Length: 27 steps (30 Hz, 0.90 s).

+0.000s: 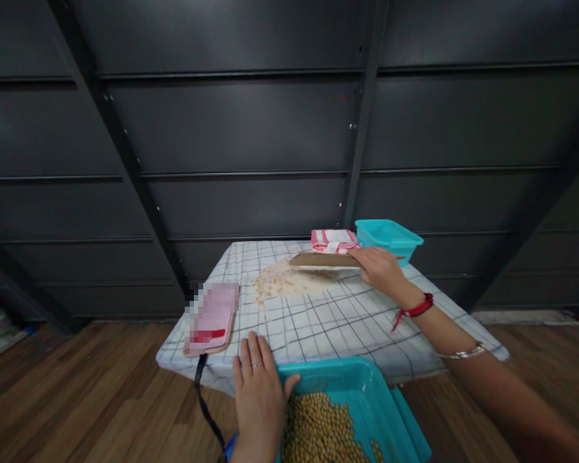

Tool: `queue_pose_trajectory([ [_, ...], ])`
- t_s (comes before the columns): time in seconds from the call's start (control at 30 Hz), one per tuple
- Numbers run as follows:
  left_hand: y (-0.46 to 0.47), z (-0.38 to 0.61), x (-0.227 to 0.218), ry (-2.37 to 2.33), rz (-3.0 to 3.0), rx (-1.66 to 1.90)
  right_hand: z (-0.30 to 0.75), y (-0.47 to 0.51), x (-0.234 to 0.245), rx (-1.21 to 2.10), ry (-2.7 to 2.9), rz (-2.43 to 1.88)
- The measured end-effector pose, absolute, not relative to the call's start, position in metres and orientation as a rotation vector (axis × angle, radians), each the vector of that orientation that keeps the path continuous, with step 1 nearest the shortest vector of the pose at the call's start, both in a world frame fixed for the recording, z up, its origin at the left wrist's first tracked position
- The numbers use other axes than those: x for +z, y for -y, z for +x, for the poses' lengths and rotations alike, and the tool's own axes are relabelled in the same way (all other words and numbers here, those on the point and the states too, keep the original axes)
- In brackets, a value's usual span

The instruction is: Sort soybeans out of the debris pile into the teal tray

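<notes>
My right hand is closed on the near end of a flat brown board, tilted low over the table. Beneath and left of the board spreads a patch of pale powder with yellowish bits. My left hand lies with its fingers stretched out on the checked cloth at the front edge. Its thumb reaches over the rim of a teal tray, which holds many round tan beans. The tray's near part is cut off by the frame.
A pink phone, partly pixelated, lies at the table's left with a black strap hanging down. At the back are a folded red-and-white striped cloth and a teal container. A dark panelled wall rises behind.
</notes>
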<state>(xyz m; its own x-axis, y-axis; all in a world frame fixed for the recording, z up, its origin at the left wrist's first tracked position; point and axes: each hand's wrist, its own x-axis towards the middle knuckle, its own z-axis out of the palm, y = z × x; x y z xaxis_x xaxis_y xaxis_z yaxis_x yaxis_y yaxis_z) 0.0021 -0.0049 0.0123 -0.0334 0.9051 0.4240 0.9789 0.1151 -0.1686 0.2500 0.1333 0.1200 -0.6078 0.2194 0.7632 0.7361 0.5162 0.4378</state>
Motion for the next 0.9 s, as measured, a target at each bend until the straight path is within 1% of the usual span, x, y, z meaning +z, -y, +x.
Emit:
queue_pose_trajectory([
  [0.27,0.004,0.003,0.012,2.026,-1.816,-0.237,0.213,-0.175,0.109,-0.943,2.09,-0.766],
  [0.63,0.002,0.004,0.002,1.985,-1.789,-0.268,0.221,-0.161,0.1,-0.879,2.139,-0.648],
  [0.9,0.0,0.005,-0.004,1.946,-1.765,-0.302,0.215,-0.165,0.098,-0.888,2.089,-0.671],
])
